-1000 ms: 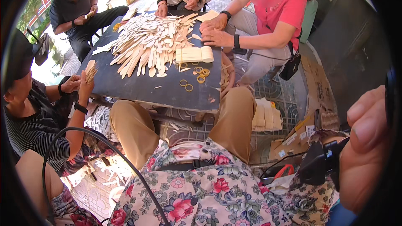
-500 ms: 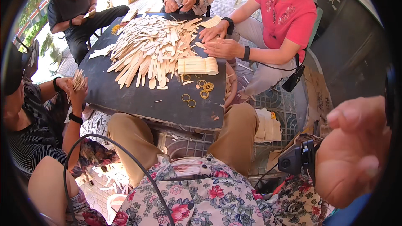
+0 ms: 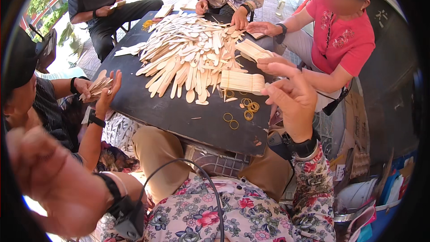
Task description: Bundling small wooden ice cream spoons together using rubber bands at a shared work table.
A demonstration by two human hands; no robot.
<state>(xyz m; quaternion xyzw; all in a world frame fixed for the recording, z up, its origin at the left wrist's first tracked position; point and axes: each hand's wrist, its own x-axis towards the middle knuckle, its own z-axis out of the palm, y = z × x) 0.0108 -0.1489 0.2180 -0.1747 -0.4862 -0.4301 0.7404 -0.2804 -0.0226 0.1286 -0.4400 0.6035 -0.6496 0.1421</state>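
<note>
My right hand [image 3: 295, 101] is held over the table's near right part, fingers apart and partly bent, nothing in it. Its thumb and fingertips are close to a banded bundle of flat wooden spoons [image 3: 239, 81]; whether they touch it I cannot tell. Several yellow rubber bands [image 3: 251, 107] lie just in front of the bundle. My left hand [image 3: 53, 175] is raised at the lower left, close to the camera and away from the table. Motion smears its fingers, so what it holds, if anything, does not show.
A heap of loose wooden spoons [image 3: 192, 49] covers the middle of the dark table [image 3: 174, 112]. At right, a person in pink handles another spoon bundle [image 3: 253, 50]. The person at left holds a fan of sticks [image 3: 99, 86]. Two more people sit across. A black cable [image 3: 197, 163] crosses my lap.
My right hand has come from the far right to beside the bundle. My left hand has appeared at lower left. The person in pink has lifted a bundle. The whole view has shifted.
</note>
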